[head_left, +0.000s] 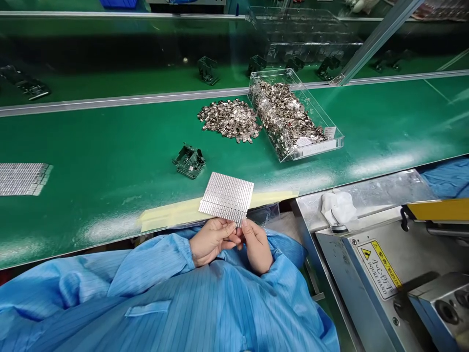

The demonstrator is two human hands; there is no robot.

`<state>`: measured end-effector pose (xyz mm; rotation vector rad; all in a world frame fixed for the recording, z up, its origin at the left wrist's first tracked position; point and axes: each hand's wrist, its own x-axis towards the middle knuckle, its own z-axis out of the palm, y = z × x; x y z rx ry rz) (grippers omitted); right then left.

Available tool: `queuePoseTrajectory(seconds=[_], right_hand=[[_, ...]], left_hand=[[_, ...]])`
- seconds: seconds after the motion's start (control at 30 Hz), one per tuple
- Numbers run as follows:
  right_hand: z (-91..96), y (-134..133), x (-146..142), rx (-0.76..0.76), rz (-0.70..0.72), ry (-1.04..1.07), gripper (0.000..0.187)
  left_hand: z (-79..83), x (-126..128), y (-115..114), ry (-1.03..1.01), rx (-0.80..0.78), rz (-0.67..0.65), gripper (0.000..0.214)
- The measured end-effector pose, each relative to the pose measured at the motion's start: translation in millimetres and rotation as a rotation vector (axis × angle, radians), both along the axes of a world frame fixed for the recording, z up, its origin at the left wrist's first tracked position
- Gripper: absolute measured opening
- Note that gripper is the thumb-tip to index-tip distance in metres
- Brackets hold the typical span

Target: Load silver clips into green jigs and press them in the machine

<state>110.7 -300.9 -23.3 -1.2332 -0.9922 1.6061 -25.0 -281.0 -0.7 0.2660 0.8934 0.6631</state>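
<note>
My left hand [210, 240] and my right hand [256, 244] meet in front of my blue gown, both pinching the near edge of a silver ribbed panel of small metal pieces [227, 197]. The panel tilts away from me over the strip of yellow tape [172, 215] on the green belt's front edge. A dark green plastic fixture [189, 161] lies on the belt just beyond the panel.
A loose heap of small metal parts [230, 120] lies beside a clear tray [331, 142] full of the same. Another silver panel [22, 178] rests at far left. A grey machine [395, 274] with a yellow warning label stands at right, a white cloth [337, 206] on it.
</note>
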Motion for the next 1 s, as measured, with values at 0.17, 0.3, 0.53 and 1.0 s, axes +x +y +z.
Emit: queuePoseTrajectory(seconds=[0.17, 0.3, 0.53, 1.0], right_hand=[[1.8, 0, -1, 0.035, -0.003, -0.051, 0.049], [3.0, 1, -1, 0.087, -0.01, -0.179, 0.049], [1.8, -1, -3, 0.121, -0.068, -0.267, 0.047], [3.7, -1, -4, 0.116, -0.036, -0.222, 0.045]], left_hand=[[1.1, 0, -2, -0.005, 0.025, -0.011, 0.032], [5.8, 3, -4, 0.013, 0.074, -0.01, 0.04], [11.8, 8, -9, 0.155, 0.122, 0.002, 0.048], [2.9, 3, -5, 0.106, 0.198, -0.087, 0.043]])
